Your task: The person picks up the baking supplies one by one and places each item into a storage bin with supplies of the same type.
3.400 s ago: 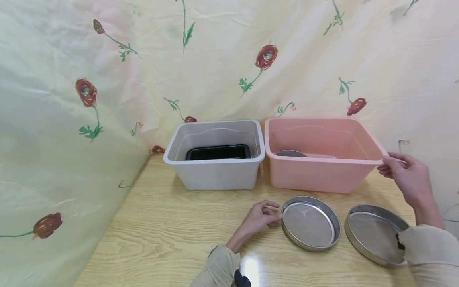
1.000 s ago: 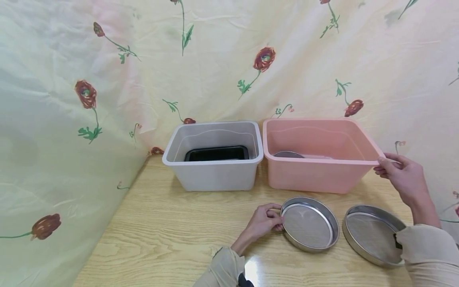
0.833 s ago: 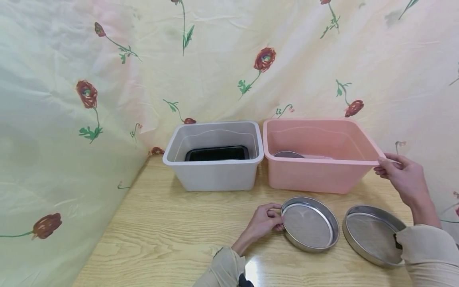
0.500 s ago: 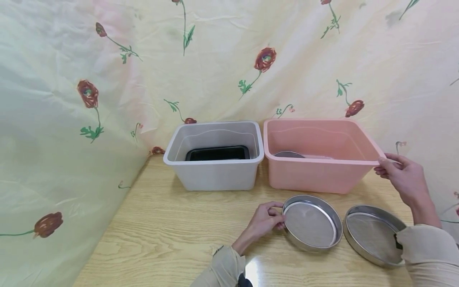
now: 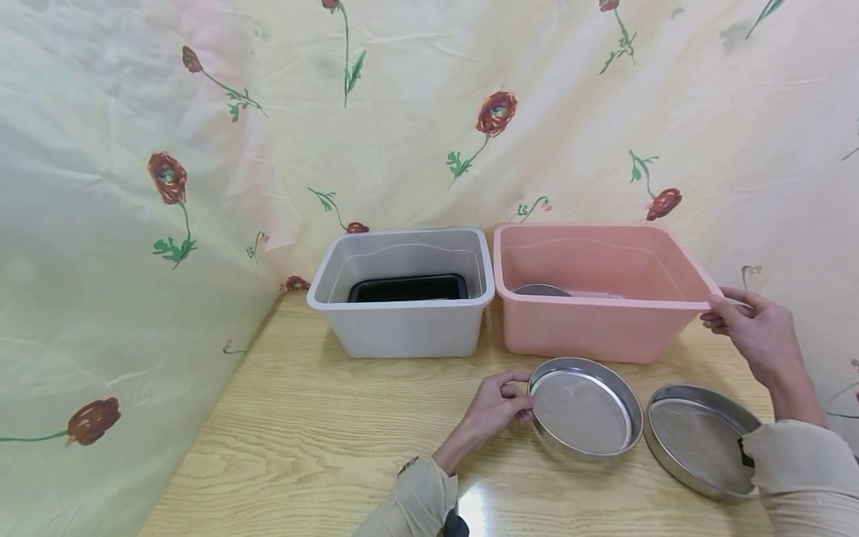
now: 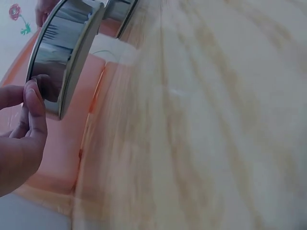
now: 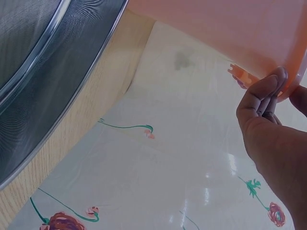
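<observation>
My left hand (image 5: 493, 409) pinches the left rim of a round metal sieve (image 5: 584, 410) with a fine mesh bottom. In the left wrist view the thumb and fingers clasp its shiny side wall (image 6: 57, 48), and the sieve is tilted and raised off the tabletop. My right hand (image 5: 761, 328) grips the front right corner of the pink bin (image 5: 590, 328), thumb over the rim and fingers beneath, as the right wrist view also shows. A second metal sieve (image 5: 698, 440) lies on the table under my right forearm, partly covered by the sleeve.
A light grey bin (image 5: 409, 332) holding a black rectangular pan (image 5: 409, 287) stands left of the pink one. Inside the pink bin part of a round grey item (image 5: 542, 289) shows. Flowered cloth (image 5: 403, 112) hangs behind the wooden table (image 5: 302, 432).
My left hand has closed on the near sieve's rim and lifted it; the sieve now tilts and sits slightly farther back. The right hand keeps its hold on the pink bin.
</observation>
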Demonstrator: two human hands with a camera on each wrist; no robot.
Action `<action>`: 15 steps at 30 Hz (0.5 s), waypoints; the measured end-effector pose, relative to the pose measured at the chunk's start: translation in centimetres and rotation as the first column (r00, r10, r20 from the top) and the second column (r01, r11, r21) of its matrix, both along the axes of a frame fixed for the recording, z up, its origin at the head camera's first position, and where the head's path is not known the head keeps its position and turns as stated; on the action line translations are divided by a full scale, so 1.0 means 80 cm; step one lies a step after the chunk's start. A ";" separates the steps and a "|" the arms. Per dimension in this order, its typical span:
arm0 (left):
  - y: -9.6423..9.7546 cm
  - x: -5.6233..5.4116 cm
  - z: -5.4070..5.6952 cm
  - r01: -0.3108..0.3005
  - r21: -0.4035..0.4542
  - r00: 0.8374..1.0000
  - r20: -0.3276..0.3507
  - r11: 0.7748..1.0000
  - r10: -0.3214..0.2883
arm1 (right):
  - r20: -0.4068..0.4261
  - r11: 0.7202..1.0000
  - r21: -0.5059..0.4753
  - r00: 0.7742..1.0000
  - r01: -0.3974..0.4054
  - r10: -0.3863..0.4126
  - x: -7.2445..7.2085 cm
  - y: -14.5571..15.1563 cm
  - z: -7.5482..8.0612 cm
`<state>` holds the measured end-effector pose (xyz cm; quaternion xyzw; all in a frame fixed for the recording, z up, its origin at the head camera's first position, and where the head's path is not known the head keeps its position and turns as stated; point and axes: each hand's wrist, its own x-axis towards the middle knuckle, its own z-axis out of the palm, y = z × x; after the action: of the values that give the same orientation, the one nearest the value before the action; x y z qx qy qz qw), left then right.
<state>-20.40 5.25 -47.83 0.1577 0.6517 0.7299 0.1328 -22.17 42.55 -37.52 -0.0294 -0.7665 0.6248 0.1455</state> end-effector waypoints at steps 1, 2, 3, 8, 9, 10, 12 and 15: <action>0.000 0.000 0.001 0.000 -0.001 1.000 -0.007 1.000 0.000 | 0.001 1.000 0.006 1.000 0.002 -0.002 0.000 0.000 0.000; 0.000 -0.001 0.002 0.000 -0.003 1.000 -0.012 1.000 0.000 | 0.002 1.000 0.012 1.000 0.004 -0.004 0.000 0.000 0.000; 0.000 -0.001 0.003 -0.001 -0.003 1.000 -0.015 1.000 0.001 | 0.005 1.000 0.022 1.000 0.008 -0.008 0.000 0.001 0.000; -0.001 -0.004 0.007 0.000 0.000 1.000 -0.028 1.000 0.000 | 0.001 1.000 0.017 1.000 0.004 -0.004 -0.002 0.002 -0.001; -0.001 -0.004 0.008 0.002 0.002 1.000 -0.028 1.000 -0.002 | -0.001 1.000 0.012 1.000 0.002 -0.002 -0.002 0.002 -0.001; -0.002 -0.004 0.009 0.003 0.000 1.000 -0.031 1.000 -0.003 | -0.004 1.000 0.002 1.000 -0.002 0.002 -0.002 0.002 0.000; -0.004 -0.005 0.011 0.008 -0.006 0.999 -0.037 1.000 -0.008 | -0.008 1.000 -0.012 1.000 -0.006 0.006 -0.001 0.001 0.000; -0.006 -0.006 0.016 0.013 -0.019 0.999 -0.048 1.000 -0.014 | -0.009 1.000 -0.005 1.000 0.000 0.000 0.000 0.000 0.000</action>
<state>-20.88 4.75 -46.57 0.1783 0.6602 0.7190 0.1236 -22.18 42.52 -37.49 -0.0268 -0.7643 0.6269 0.1488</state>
